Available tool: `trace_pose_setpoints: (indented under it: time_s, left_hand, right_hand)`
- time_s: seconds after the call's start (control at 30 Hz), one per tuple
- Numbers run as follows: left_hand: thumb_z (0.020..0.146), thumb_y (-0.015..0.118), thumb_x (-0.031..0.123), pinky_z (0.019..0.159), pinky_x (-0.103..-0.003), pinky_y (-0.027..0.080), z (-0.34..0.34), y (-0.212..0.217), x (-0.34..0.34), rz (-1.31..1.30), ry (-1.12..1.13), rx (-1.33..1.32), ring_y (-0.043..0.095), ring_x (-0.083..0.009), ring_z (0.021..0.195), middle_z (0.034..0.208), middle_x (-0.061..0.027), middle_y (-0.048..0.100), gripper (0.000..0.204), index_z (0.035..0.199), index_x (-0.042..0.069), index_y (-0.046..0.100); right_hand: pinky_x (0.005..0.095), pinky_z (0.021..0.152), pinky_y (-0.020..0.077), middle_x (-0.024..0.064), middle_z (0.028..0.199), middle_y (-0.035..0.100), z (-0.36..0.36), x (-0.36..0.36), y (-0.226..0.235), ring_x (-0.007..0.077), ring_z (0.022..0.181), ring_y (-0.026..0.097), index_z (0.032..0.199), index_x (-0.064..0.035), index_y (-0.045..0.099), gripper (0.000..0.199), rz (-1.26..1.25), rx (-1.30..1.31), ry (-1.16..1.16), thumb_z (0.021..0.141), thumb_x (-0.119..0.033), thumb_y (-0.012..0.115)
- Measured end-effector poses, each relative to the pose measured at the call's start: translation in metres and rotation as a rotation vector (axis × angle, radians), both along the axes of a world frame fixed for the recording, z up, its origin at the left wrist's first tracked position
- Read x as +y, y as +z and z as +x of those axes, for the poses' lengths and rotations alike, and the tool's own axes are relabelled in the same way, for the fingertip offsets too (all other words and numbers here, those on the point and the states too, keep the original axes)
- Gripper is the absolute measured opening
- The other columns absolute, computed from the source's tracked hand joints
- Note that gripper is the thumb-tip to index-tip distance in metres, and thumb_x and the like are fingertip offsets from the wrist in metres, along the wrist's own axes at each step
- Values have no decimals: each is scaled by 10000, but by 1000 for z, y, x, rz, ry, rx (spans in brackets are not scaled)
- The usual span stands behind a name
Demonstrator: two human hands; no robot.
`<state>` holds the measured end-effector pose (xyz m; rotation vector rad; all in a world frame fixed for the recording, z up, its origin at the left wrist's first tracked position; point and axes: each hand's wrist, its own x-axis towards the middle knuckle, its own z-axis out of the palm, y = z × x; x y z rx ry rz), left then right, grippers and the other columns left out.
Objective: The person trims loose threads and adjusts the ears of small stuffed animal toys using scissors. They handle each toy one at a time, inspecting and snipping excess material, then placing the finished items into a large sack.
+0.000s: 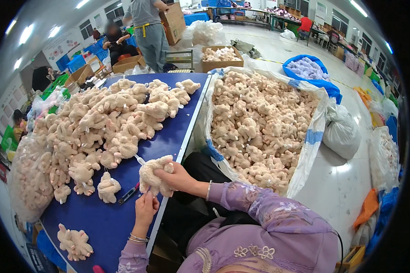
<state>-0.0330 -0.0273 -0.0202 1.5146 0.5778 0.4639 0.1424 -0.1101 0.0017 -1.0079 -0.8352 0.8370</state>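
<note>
I hold a cream plush toy (154, 175) over the near edge of the blue table (105, 218). My right hand (176, 177) grips its right side. My left hand (146, 207) pinches it from below. A white tag strip sticks out at the toy's upper left. Small snips with a red and blue handle (129, 194) lie on the table just left of the toy. A big heap of the same plush toys (100, 127) covers the table's far half.
A large woven sack full of plush toys (259, 123) stands to my right. Two single toys (108, 187) (74, 242) lie on the table near me. A clear bag of toys (27, 177) sits at the left edge. Other people work by cardboard boxes (221, 57) beyond the table.
</note>
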Motion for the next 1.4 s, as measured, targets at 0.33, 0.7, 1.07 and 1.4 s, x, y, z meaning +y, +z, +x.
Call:
trace_pose_setpoints:
  time_s: [0.33, 0.7, 1.07, 1.4]
  left_hand:
    - [1018, 421, 291, 460, -212, 308, 2, 0, -8, -8, -11, -114, 381, -57, 506, 592, 3, 452, 372, 734, 57, 476]
    - [1027, 385, 328, 446, -206, 309, 1, 4, -8, -99, 44, -145, 389, -64, 507, 613, -13, 453, 386, 759, 62, 462]
    - [1004, 414, 372, 434, -203, 280, 3, 4, 1, -487, 79, -245, 338, -75, 489, 630, -4, 428, 352, 767, 112, 439]
    - [992, 453, 352, 432, -202, 314, 0, 8, -7, -386, 80, -217, 406, -74, 492, 636, -22, 480, 350, 803, 61, 501]
  right_hand:
    - [274, 733, 496, 40, 950, 651, -3, -6, 6, 105, 844, 600, 1063, 6, 622, 295, -188, 20, 16, 926, -253, 587]
    - [266, 747, 491, 26, 973, 645, -6, 3, -8, 97, 865, 596, 1083, 1, 613, 267, -95, 54, 25, 932, -218, 592]
    - [254, 701, 489, 17, 930, 651, -5, 4, -9, 86, 823, 599, 1061, 8, 618, 242, -9, -89, -3, 936, -197, 590]
    - [257, 730, 498, 30, 955, 656, -3, 5, -10, 97, 848, 609, 1082, 11, 612, 255, 5, -5, -8, 926, -190, 607]
